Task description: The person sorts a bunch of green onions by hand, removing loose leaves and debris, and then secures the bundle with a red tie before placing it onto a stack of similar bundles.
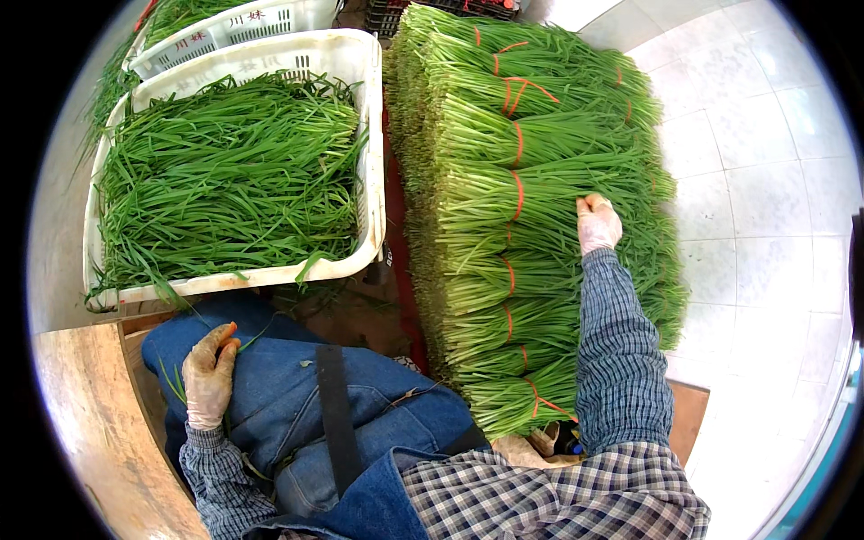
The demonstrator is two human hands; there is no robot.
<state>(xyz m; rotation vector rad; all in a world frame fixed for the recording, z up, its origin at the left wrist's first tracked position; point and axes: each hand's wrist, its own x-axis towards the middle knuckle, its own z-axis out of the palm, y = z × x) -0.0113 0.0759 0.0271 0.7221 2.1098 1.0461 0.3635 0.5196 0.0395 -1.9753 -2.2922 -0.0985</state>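
My gloved left hand (208, 385) rests over my left thigh, its fingers bent in a loose pinch. Thin garlic chive leaves (176, 383) stick out on both sides of it, apparently held. On the right, my gloved right hand (600, 225) lies on the leafy part of a tall stack of garlic chive bundles (549, 135), fingers pressed together. Whatever is between those fingers is hidden. Orange-red bands (518, 195) circle the bundles, whose pale cut ends face left. Loose garlic chives (225, 180) fill a white plastic crate (376, 153) ahead of my left hand.
Another white crate (207, 40) with greens stands behind the first, near a dark crate (382, 16). A wooden board (99, 405) is at my left. White floor tiles (747, 207) stretch right of the stack. My denim-covered legs (360, 396) sit between crate and stack.
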